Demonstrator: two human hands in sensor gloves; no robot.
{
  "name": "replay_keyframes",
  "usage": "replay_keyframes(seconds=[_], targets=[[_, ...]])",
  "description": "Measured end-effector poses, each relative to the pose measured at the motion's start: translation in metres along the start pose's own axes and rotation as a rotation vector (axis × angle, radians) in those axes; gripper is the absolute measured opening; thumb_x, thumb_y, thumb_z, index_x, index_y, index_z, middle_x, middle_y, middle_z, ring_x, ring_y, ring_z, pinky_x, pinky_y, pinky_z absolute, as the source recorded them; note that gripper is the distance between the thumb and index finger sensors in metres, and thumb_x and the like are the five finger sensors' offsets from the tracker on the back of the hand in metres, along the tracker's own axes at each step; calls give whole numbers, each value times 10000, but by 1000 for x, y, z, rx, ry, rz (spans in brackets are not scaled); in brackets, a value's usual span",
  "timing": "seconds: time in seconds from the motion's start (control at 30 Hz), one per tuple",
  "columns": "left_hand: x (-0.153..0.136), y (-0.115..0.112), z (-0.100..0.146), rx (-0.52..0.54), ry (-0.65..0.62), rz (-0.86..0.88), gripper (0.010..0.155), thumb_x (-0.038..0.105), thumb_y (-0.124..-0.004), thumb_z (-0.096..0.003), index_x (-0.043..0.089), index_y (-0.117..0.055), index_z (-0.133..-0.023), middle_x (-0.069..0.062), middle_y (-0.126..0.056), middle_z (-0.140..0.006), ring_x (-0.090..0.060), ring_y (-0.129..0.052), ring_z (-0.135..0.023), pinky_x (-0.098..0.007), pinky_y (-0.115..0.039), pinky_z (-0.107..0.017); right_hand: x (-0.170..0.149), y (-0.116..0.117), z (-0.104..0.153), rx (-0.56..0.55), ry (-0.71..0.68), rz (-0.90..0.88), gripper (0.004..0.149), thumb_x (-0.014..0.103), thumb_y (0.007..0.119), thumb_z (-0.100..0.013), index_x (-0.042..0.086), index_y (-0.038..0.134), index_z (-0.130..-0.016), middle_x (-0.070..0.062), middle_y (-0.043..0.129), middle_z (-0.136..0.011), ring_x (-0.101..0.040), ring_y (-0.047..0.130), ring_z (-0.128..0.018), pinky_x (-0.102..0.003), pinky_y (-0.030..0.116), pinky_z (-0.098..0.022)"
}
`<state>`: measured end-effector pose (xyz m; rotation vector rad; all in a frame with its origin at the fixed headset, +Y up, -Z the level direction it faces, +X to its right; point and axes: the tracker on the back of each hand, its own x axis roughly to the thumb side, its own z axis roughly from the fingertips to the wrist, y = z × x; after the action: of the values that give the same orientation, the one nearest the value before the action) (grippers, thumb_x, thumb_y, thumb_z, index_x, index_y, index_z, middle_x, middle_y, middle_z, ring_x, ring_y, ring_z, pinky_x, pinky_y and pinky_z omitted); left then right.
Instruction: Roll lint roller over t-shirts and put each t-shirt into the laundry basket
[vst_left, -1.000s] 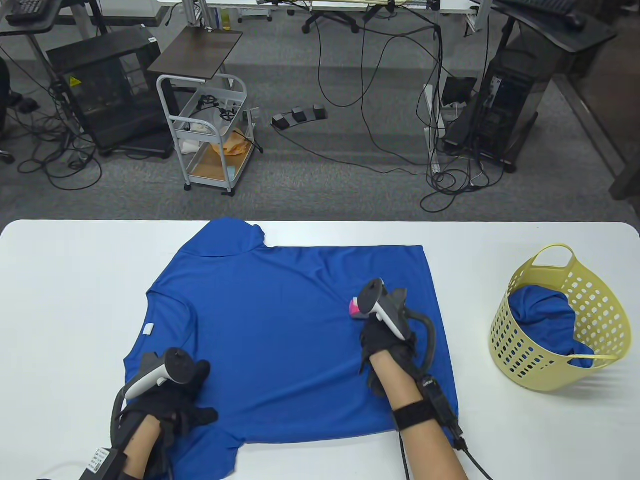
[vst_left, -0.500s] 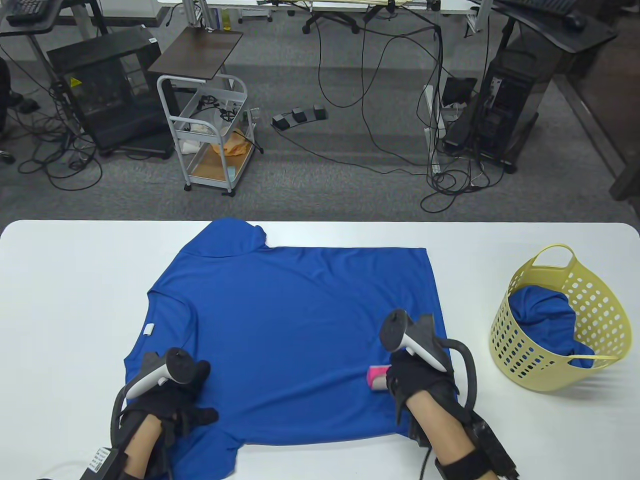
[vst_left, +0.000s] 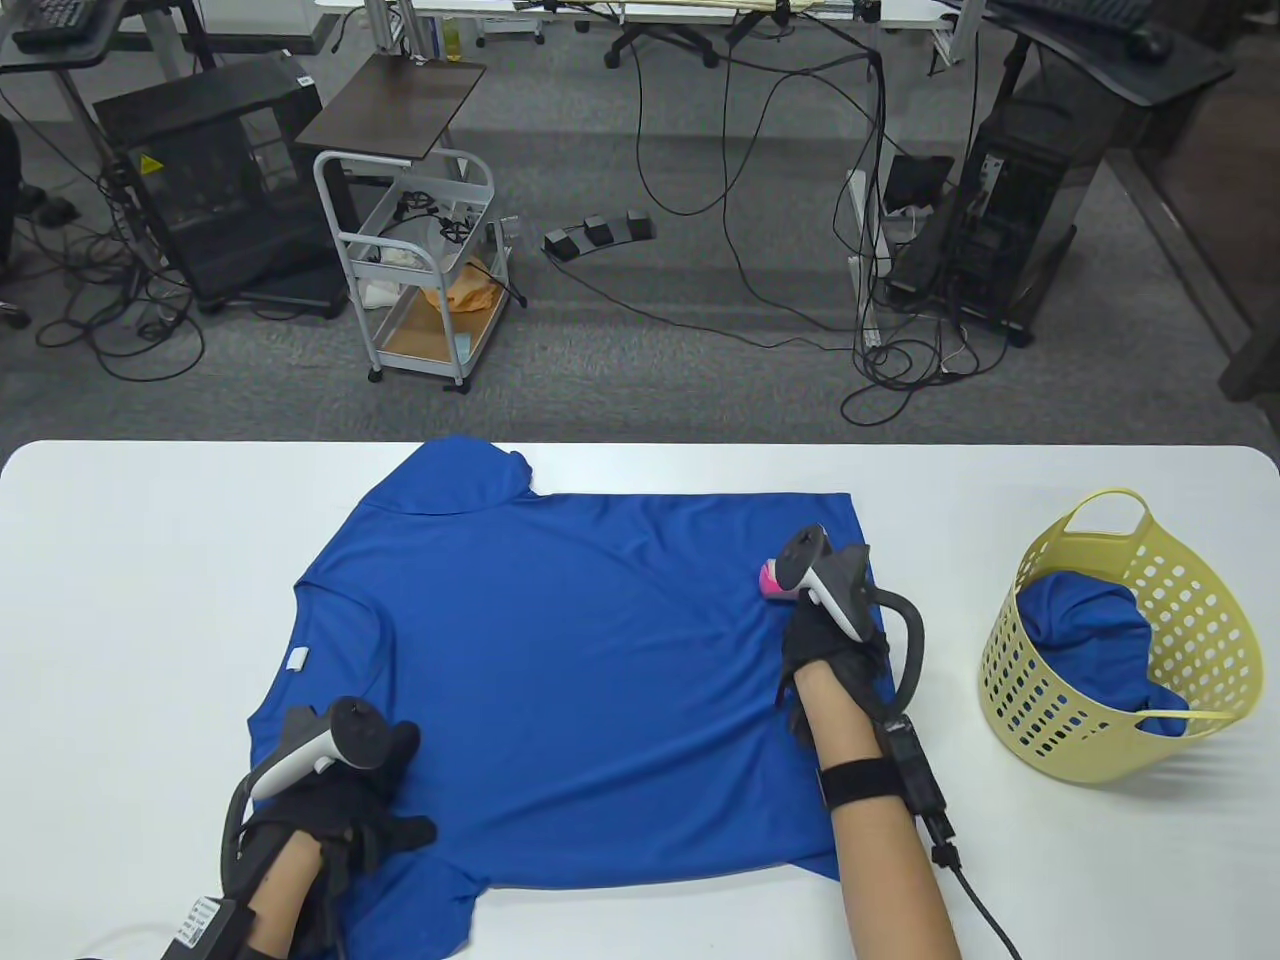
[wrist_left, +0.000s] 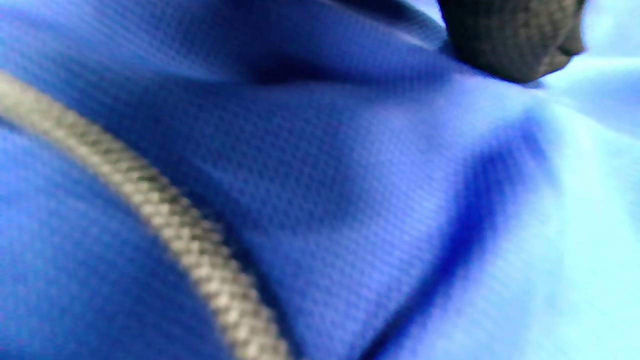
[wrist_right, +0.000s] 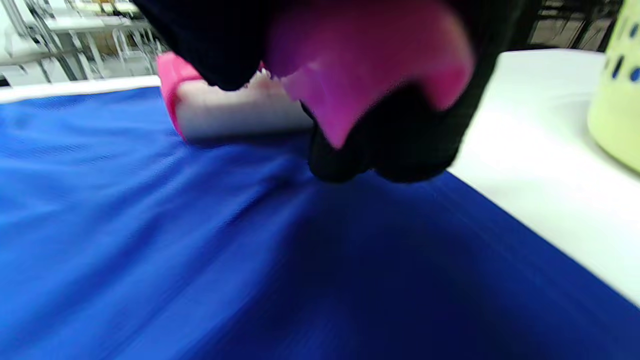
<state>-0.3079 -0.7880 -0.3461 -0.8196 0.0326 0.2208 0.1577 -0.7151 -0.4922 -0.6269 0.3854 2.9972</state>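
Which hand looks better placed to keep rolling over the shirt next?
The right hand: it already grips the pink lint roller, which rests on the blue shirt. The left hand only presses the shirt's near corner flat.

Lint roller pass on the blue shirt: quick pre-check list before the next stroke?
1. Right hand grips lint roller: ok.
2. Roller sits on the t-shirt, near its far right corner: ok.
3. Left hand rests on the shirt at its near left part: ok.
4. Shirt lies spread flat on the table: ok.
5. Laundry basket upright at right, one blue shirt inside: ok.
6. Roller sheet sticky: cannot tell.
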Motion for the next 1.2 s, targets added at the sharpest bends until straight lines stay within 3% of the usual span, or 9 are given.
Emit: replay_keyframes(seconds=[0.1,0.17,0.4,0.5,0.57,0.7,0.97,1.13,1.2], targets=[[0,0,0,-5,0,2,967,696,-685,-427,500,71,-996,41,254,-1035,-445,243,-940,-713,-35,-671,-2,-8,2,19,-15,-32,512,333,709,-530,295,493,-993,-141,787,-955,-222,1007,-586,-303,957,-361],[0,0,0,-11,0,0,969,694,-683,-429,497,79,-993,35,261,-1030,-449,246,-934,-716,-35,-666,-14,-13,17,40,-65,-42,493,337,717,-529,279,537,-984,-158,827,-906,-207,1016,-523,-273,951,-302],[1,-1,0,-20,-11,4,968,690,-675,-436,490,94,-989,30,276,-1019,-455,262,-917,-719,-24,-651,-78,-16,111,276,-172,27,405,401,767,-535,292,731,-923,-119,998,-704,-111,1041,-290,-163,925,-116],[1,-1,0,-15,-12,9,969,687,-679,-435,491,89,-992,33,273,-1023,-454,259,-921,-718,-24,-653,-94,-11,136,368,-182,58,388,376,800,-515,249,800,-883,-161,1039,-638,-135,1061,-231,-179,931,-61],[1,-1,0,-16,-15,16,968,680,-683,-437,488,86,-994,28,273,-1022,-456,262,-917,-719,-21,-648,-96,-9,141,353,-171,65,387,378,799,-514,249,802,-880,-158,1043,-637,-132,1066,-229,-177,934,-58],[1,-1,-1,-11,-21,21,969,676,-685,-438,487,83,-997,29,273,-1024,-457,264,-915,-720,-17,-645,-87,-10,123,300,-129,-11,411,389,750,-537,260,730,-927,-132,988,-702,-124,1035,-288,-172,916,-111],[1,-1,-1,-18,-24,23,969,677,-683,-440,486,90,-993,27,279,-1018,-456,272,-908,-720,-11,-639,-37,-16,21,149,41,-211,470,364,649,-567,230,540,-1005,-125,844,-844,-158,977,-407,-213,888,-212],[-1,-3,0,-16,-35,29,964,680,-671,-444,485,97,-992,30,288,-1012,-449,285,-900,-715,6,-631,-13,-9,-22,-30,72,-188,489,379,629,-557,263,493,-1012,-103,817,-873,-151,969,-451,-211,902,-239],[0,-3,0,-19,-32,27,961,681,-669,-444,486,98,-989,33,290,-1010,-449,286,-899,-715,6,-631,-11,-7,-29,-29,70,-166,496,384,625,-556,272,475,-1015,-94,803,-894,-162,967,-477,-221,906,-263]])
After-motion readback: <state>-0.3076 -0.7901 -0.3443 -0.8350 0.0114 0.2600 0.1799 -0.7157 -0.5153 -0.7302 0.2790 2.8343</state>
